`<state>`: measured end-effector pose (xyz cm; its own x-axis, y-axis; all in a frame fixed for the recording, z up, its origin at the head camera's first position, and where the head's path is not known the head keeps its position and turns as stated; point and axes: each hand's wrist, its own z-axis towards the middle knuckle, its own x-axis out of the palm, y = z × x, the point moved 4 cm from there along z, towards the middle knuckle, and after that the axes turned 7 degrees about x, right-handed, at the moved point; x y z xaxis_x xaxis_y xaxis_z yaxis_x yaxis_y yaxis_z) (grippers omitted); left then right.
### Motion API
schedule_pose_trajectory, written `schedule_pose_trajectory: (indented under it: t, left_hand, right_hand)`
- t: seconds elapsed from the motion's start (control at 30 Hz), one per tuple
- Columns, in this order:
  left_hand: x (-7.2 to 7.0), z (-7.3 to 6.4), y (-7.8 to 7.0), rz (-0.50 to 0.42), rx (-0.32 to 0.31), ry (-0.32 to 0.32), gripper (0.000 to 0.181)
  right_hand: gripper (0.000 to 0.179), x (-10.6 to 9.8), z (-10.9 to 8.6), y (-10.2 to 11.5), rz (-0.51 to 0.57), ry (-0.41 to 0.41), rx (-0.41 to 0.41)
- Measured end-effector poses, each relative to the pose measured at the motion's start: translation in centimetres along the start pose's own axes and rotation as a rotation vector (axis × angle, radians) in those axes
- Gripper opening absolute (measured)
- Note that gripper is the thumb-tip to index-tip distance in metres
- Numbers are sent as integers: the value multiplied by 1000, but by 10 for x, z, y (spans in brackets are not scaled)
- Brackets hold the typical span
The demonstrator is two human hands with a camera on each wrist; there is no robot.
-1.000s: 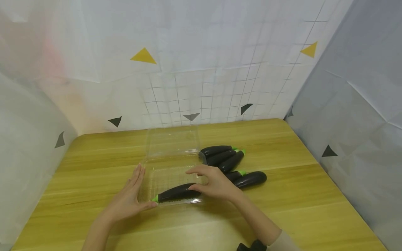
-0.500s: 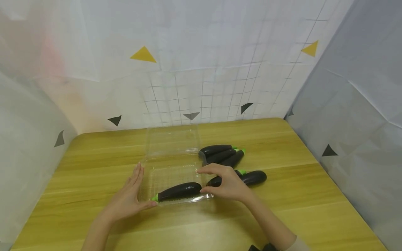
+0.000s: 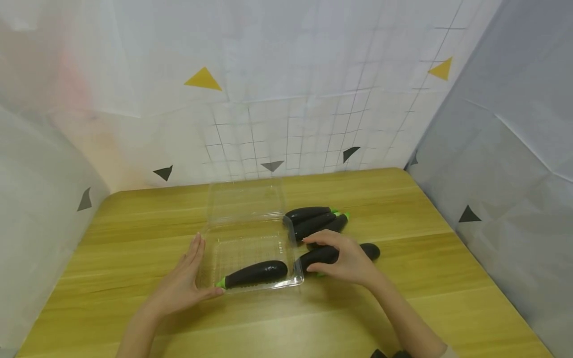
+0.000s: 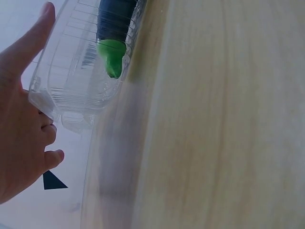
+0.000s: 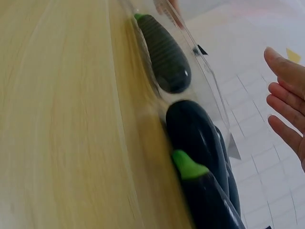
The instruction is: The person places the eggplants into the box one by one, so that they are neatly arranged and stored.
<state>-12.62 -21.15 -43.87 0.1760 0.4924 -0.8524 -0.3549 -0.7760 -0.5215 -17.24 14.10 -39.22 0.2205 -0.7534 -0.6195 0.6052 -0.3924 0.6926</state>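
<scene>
A hinged clear plastic container (image 3: 243, 246) lies with its lid (image 3: 246, 199) folded back. One dark eggplant (image 3: 257, 272) lies along its near side, green stem to the left. My left hand (image 3: 181, 287) rests at the container's left side, fingers straight, thumb at the near corner; the left wrist view shows the thumb (image 4: 35, 36) along the wall. Just right of the container, my right hand (image 3: 346, 259) hovers with thumb and fingers spread over an eggplant (image 3: 318, 256). In the right wrist view that hand (image 5: 290, 98) is apart from the eggplants, holding nothing.
Several more eggplants (image 3: 309, 215) lie bunched behind the right hand, close to the container's right wall. Another eggplant (image 3: 370, 251) shows partly beyond that hand. White sheets with yellow and dark triangles wall the wooden table (image 3: 425, 233) at the back and sides.
My right hand has moved right, away from the eggplant in the container, to above the loose eggplants outside. My left hand and the container have stayed put.
</scene>
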Motion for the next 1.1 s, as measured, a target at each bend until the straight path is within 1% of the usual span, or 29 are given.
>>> schedule_pose_trajectory:
  t: [0.17,0.3,0.37,0.63,0.83,0.97,1.1]
  left_hand:
    - [0,0,-1,-6,-2,-1,126]
    - [1,0,0,-2,-3,1,126]
    - [1,0,0,3,-4,2,126]
    - [0,-1,-1,-1,-10,6,126]
    - [-1,-1,-1,-2,-9,1,126]
    - [-1,-1,-1,1,-6,-4,126]
    - [0,-1,1,9,-6,-1,126]
  right_hand:
    - [53,-13,-6,-6,6,-8,44]
    - [53,-22,-10,-9,1,-26,50]
    - [54,-25,-11,-10,-18,-33,48]
    - [54,-33,-16,-18,-59,-48,42]
    - [57,-37,-22,-24,-90,-60,89]
    - [56,-42,-24,-19,-92,-75,79]
    - [55,-48,-24,-3,-98,-93,51]
